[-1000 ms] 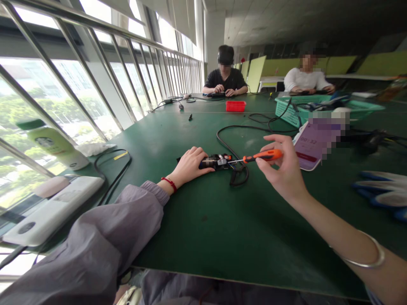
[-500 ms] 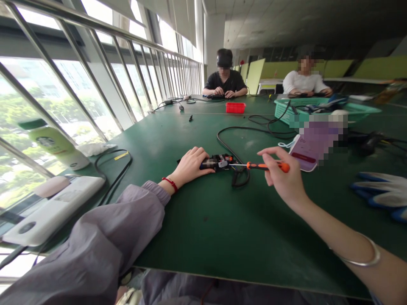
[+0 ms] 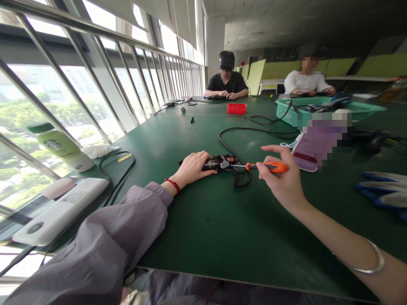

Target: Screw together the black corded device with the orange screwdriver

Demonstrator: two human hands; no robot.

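Note:
My left hand (image 3: pixel 192 167) rests on the green table (image 3: pixel 203 220) with its fingers curled over the left end of a small black electronic part (image 3: pixel 222 162) with red and white bits. My right hand (image 3: pixel 281 180) pinches an orange-handled screwdriver (image 3: pixel 265 167), held almost level, its thin metal tip pointing left at the part. A black cable (image 3: pixel 241 178) loops from the part toward the far side of the table.
A phone (image 3: pixel 313 146) lies right of the screwdriver, blue-white gloves (image 3: pixel 386 192) at the right edge. A teal basket (image 3: pixel 286 108) and red tray (image 3: pixel 237 109) sit further back. Two other people work at the far end. A bottle (image 3: pixel 62 146) and white devices (image 3: pixel 60 214) stand by the window.
My right hand lowered the screwdriver from a raised tilt to near level and brought its tip to the part. My left hand stayed on the part.

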